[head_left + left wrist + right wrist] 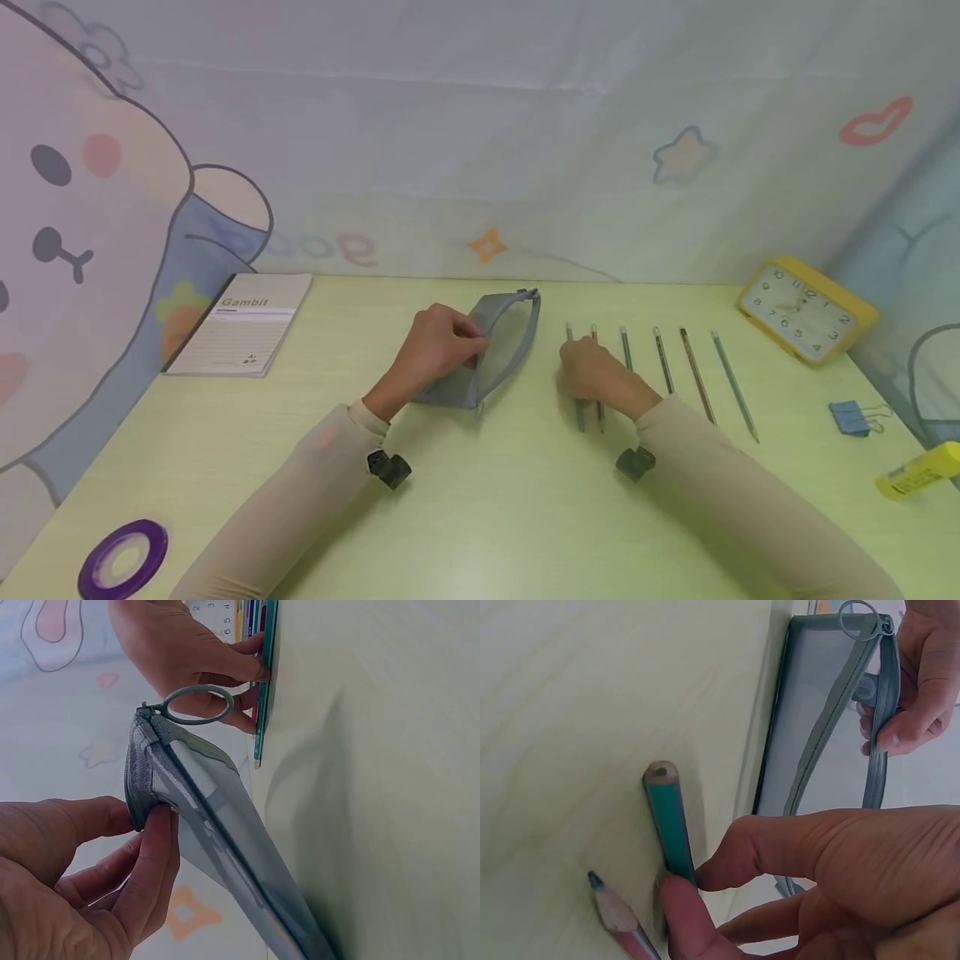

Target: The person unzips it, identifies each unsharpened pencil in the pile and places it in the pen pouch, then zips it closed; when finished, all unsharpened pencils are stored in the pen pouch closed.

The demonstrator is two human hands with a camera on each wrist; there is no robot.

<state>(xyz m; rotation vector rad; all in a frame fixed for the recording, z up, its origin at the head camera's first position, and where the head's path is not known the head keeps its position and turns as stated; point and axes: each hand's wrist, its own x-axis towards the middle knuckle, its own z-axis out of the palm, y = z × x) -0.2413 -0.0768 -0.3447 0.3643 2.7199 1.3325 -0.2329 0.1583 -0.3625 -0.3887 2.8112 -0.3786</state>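
My left hand pinches the zippered edge of a grey, see-through pencil case, whose mouth gapes toward the right. A ring pull hangs at one end of its zipper. To the right, my right hand holds a green pencil between thumb and fingers, low at the tabletop. This is the leftmost in a row of several pencils. Beside it lies a reddish-brown pencil, its dark point showing in the right wrist view. My right hand covers the middle of both pencils in the head view.
More pencils lie spaced out to the right. Beyond them are a yellow clock, a blue binder clip and a yellow glue stick. A notepad lies back left, purple tape front left.
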